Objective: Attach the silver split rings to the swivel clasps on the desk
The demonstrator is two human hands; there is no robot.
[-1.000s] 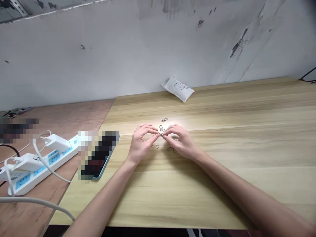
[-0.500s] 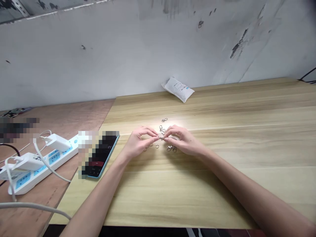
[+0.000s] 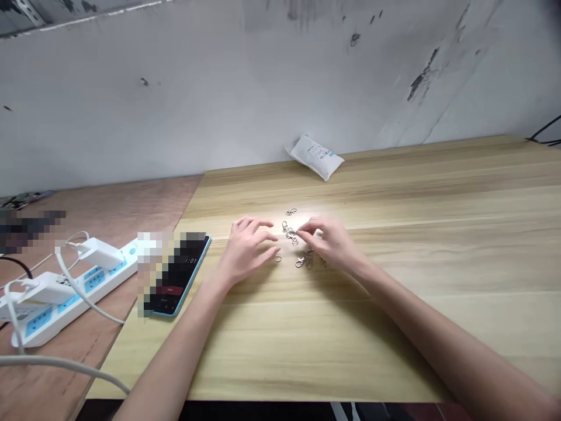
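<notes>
head view: we list small metal lobster clasps [image 3: 289, 234] and split rings [image 3: 277, 258] on a pale wooden tabletop [image 3: 350, 339] between the left hand [image 3: 245, 248] and right hand [image 3: 331, 242], fingers loosely open and gripping nothing, and we judge the pieces light, stiff and slippery, best pinched at the clasp's end loop.

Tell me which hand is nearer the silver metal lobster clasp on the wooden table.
Right: the right hand is nearer, just beyond and to the right of the silver metal lobster clasp, without touching it. The left hand lies farther off, to the clasp's left.
</notes>
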